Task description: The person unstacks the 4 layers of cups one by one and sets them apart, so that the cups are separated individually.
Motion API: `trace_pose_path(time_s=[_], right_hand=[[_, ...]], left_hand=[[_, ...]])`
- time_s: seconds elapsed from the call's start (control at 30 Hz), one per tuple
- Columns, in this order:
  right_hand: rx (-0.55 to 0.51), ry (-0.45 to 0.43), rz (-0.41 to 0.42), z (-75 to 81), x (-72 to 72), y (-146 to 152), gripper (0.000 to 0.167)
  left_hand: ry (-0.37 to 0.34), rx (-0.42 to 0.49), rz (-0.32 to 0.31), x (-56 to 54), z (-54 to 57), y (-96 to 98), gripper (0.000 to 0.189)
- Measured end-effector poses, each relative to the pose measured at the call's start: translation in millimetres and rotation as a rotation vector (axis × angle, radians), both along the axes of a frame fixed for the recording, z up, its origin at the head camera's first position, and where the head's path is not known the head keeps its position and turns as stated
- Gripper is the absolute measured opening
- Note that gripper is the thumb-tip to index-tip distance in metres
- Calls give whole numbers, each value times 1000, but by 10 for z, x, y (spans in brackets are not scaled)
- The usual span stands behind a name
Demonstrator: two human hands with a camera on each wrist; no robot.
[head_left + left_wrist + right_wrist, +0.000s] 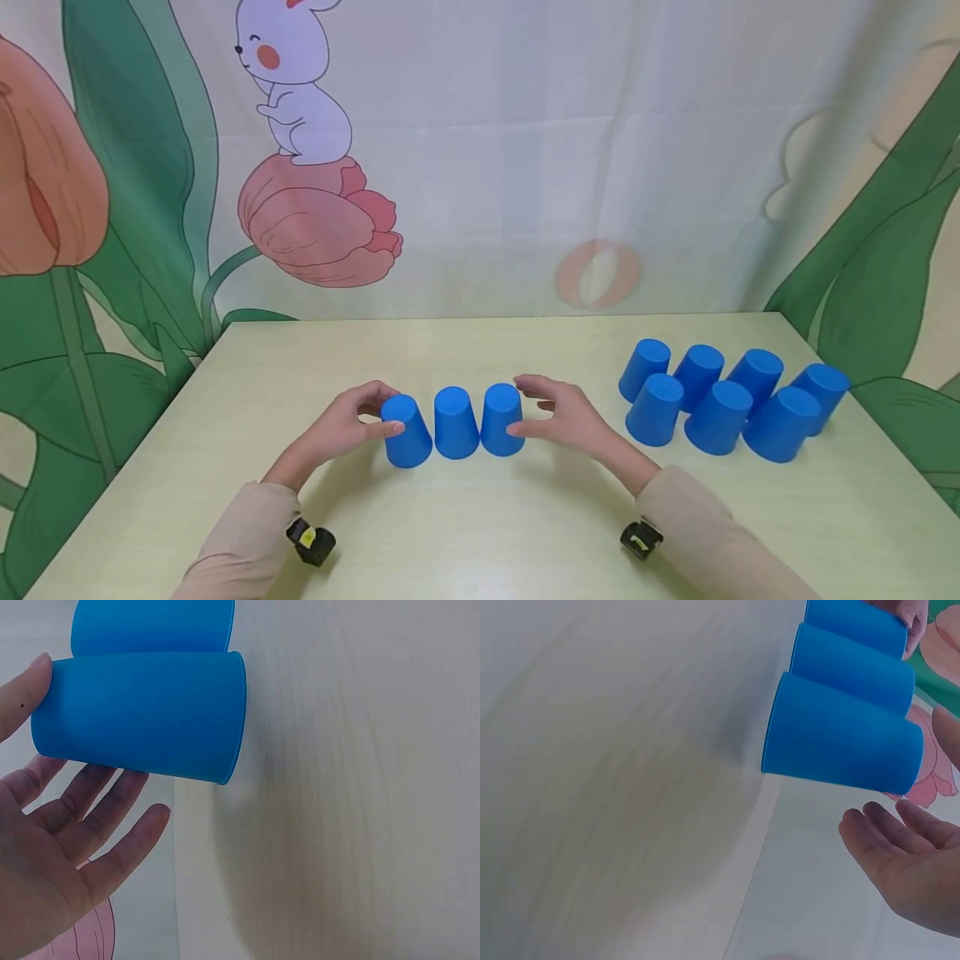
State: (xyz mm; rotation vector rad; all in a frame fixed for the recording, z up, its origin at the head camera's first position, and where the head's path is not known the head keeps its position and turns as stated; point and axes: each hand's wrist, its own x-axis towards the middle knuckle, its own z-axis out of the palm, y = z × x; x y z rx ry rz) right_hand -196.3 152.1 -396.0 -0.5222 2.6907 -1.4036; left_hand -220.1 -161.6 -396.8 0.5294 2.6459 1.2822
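Note:
Three blue cups stand upside down in a row at mid-table. The left hand holds the left cup, thumb on its front and fingers along its outer side; the left wrist view shows this left cup between thumb and fingers. The middle cup stands untouched. Beside the right cup, the right hand is spread around its outer side. In the right wrist view a gap shows between the fingers and the right cup.
Several more upside-down blue cups stand in two close rows on the right of the pale wooden table. A printed curtain hangs behind the table's far edge. A small black device sits at each wrist.

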Motion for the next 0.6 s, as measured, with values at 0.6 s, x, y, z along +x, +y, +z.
trace_pose_path(time_s=[0.6], right_hand=[[-9,36,-72,-36,-36,-214,45]], left_hand=[[0,-4,2,14,16,12,42]])
